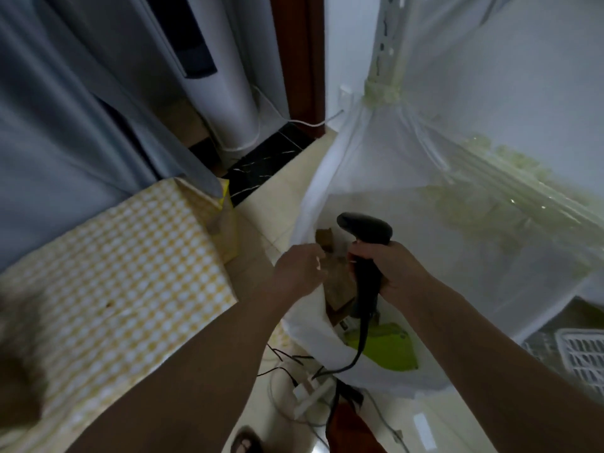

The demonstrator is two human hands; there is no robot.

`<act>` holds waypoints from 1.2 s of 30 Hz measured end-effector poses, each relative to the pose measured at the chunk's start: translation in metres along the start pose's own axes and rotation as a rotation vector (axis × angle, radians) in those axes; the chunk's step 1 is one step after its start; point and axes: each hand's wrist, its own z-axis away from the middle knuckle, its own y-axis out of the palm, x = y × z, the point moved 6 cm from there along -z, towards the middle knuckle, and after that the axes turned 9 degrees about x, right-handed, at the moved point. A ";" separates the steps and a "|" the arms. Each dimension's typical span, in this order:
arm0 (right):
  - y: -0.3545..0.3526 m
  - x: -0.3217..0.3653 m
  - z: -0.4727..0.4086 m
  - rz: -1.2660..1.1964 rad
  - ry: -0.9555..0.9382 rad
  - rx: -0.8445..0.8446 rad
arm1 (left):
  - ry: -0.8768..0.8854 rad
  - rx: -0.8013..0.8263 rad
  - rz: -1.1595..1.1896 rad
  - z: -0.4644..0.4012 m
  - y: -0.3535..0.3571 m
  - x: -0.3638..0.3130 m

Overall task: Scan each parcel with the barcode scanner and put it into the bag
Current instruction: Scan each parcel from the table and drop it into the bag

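Curtain: a grey curtain (pixel 49 125) hangs along your far left.
Worktop: the worktop (pixel 108 273) sits at your left under a yellow-and-white checked cloth; the image there is blurred.
Cylinder: a white cylindrical unit (pixel 225 93) stands on the floor behind the worktop, with a white cable trailing from its base.
Left hand: your left hand (pixel 297 268) is at the bag's left rim, fingers (pixel 318 256) curled at the edge of the white fabric. Whether they pinch the rim or touch a parcel inside, you cannot tell.
Bag: the white bag (pixel 457 256) is held open in the middle of the view, its far side tied up to a post.
Parcels: brown parcels (pixel 336 282) lie inside the bag, just beside your left hand and partly behind the scanner. A green parcel (pixel 385 351) lies lower in the bag, nearer you.
Scanner: the black scanner (pixel 366 230) is upright above the bag's opening, head pointing left, its cord (pixel 359 348) dropping over the green parcel to the floor.
Right hand: your right hand (pixel 389 266) has its fingers wrapped round the scanner's handle.
Floor: a tangle of cables (pixel 294 371) lies below the bag.
Basket: a white slotted basket (pixel 581 358) shows at the far right edge.
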 end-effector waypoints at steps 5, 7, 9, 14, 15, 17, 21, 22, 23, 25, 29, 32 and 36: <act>0.072 0.004 0.037 0.105 -0.060 0.144 | -0.103 -0.135 -0.201 0.069 -0.052 0.040; 0.103 -0.004 0.054 0.166 -0.057 0.188 | -0.176 -0.198 -0.199 0.104 -0.065 0.072; 0.140 -0.019 0.071 0.222 -0.065 0.230 | -0.253 -0.241 -0.170 0.143 -0.072 0.112; 0.248 -0.081 0.125 0.386 -0.057 0.404 | -0.414 -0.366 -0.065 0.266 -0.075 0.220; 0.270 -0.097 0.136 0.423 -0.045 0.437 | -0.444 -0.397 -0.040 0.294 -0.073 0.243; 0.312 -0.131 0.159 0.498 -0.029 0.488 | -0.504 -0.441 0.003 0.351 -0.067 0.289; 0.387 -0.197 0.201 0.615 -0.030 0.589 | -0.635 -0.522 0.067 0.461 -0.044 0.373; 0.404 -0.212 0.211 0.630 -0.027 0.614 | -0.667 -0.540 0.073 0.486 -0.037 0.391; 0.420 -0.227 0.221 0.641 -0.023 0.639 | -0.698 -0.559 0.097 0.512 -0.029 0.407; 0.451 -0.256 0.240 0.666 -0.022 0.685 | -0.751 -0.608 0.174 0.561 -0.014 0.436; 0.503 -0.299 0.272 0.720 -0.023 0.740 | -0.832 -0.685 0.266 0.633 0.011 0.481; 0.535 -0.322 0.285 0.762 -0.034 0.767 | -0.867 -0.718 0.320 0.665 0.022 0.506; 0.566 -0.344 0.290 0.782 -0.045 0.769 | -0.864 -0.752 0.383 0.683 0.032 0.530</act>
